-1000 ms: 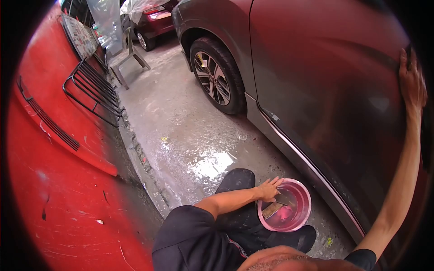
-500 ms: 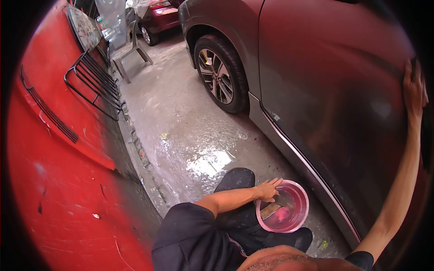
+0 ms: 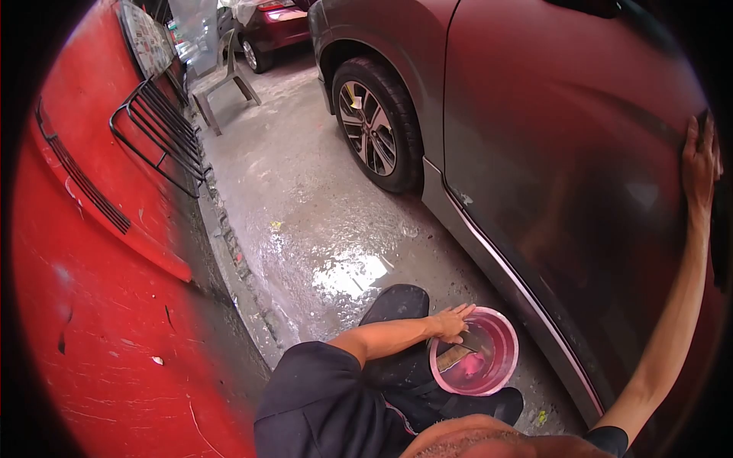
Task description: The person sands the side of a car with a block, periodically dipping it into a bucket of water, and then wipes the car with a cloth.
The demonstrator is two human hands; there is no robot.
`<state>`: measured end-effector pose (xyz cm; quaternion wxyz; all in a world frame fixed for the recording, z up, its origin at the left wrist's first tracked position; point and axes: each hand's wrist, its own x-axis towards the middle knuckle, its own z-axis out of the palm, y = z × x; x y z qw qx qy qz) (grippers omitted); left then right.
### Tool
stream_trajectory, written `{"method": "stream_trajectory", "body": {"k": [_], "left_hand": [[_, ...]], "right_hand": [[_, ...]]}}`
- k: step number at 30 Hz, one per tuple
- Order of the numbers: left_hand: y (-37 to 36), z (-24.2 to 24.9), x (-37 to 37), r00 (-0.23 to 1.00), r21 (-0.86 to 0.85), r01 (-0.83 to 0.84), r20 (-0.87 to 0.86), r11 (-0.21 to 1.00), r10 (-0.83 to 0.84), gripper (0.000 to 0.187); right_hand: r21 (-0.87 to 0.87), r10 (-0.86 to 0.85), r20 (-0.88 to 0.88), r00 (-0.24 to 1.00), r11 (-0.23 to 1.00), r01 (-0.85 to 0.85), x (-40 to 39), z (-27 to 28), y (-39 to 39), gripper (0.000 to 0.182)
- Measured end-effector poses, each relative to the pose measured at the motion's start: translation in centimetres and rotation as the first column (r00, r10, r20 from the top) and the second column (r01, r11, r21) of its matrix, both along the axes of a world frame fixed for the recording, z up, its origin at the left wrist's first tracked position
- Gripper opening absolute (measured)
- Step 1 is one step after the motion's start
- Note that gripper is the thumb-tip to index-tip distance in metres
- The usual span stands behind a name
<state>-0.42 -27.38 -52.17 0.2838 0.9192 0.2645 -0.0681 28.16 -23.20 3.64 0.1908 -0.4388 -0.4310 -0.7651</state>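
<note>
My left hand [image 3: 449, 324] rests over the near-left rim of a pink bucket [image 3: 510, 359], its fingers stretched out across the edge. Inside the bucket lie a tan, flat block [image 3: 453, 357], a bright pink bundle [image 3: 473, 363] and something dark just beside my fingers that I cannot make out. Far to the right, my right hand [image 3: 699, 172] lies flat against the dark car door [image 3: 550, 183], fingers extended. The door looks matte grey with a red reflection.
The car's front wheel [image 3: 369, 126] stands ahead. On the left is a red wall [image 3: 114, 336] with a black metal rack [image 3: 156, 137] against it. A plastic chair [image 3: 227, 84] and a red car [image 3: 276, 34] are farther back. The concrete floor [image 3: 305, 198] is wet.
The view has shifted very slightly. Both hands keep almost the same places, the left at the bucket rim and the right on the door.
</note>
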Motion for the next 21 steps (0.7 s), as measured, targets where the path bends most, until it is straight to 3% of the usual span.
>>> {"method": "stream_trajectory", "body": {"k": [6,8,14,18,20,21], "left_hand": [[0.0,0.3,0.0,1.0,-0.016,0.0,-0.008,1.0,0.0,0.056],[-0.1,0.8,-0.1,1.0,-0.001,0.006,-0.017,1.0,-0.006,0.055],[-0.1,0.7,-0.1,1.0,0.012,0.014,-0.017,1.0,-0.014,0.055],[0.0,0.1,0.0,1.0,-0.016,-0.001,-0.009,1.0,0.001,0.056],[-0.1,0.7,-0.1,1.0,-0.006,0.003,-0.008,1.0,-0.003,0.056],[-0.1,0.8,-0.1,1.0,0.005,0.007,-0.006,1.0,-0.007,0.055]], "right_hand": [[-0.052,0.004,-0.063,0.998,0.999,-0.007,1.8,-0.1,0.9,0.059],[0.008,0.269,-0.277,0.923,0.961,-0.277,8.3,-0.1,4.9,0.065],[-0.015,0.223,-0.332,0.917,0.97,-0.241,8.8,-0.1,4.9,0.069],[-0.008,0.205,-0.339,0.918,0.975,-0.221,6.3,-0.2,3.5,0.071],[-0.041,0.021,-0.07,0.997,0.999,-0.024,-0.6,-0.3,-0.5,0.059],[-0.041,0.021,-0.07,0.997,0.999,-0.024,-0.5,-0.2,-0.5,0.059]]}}
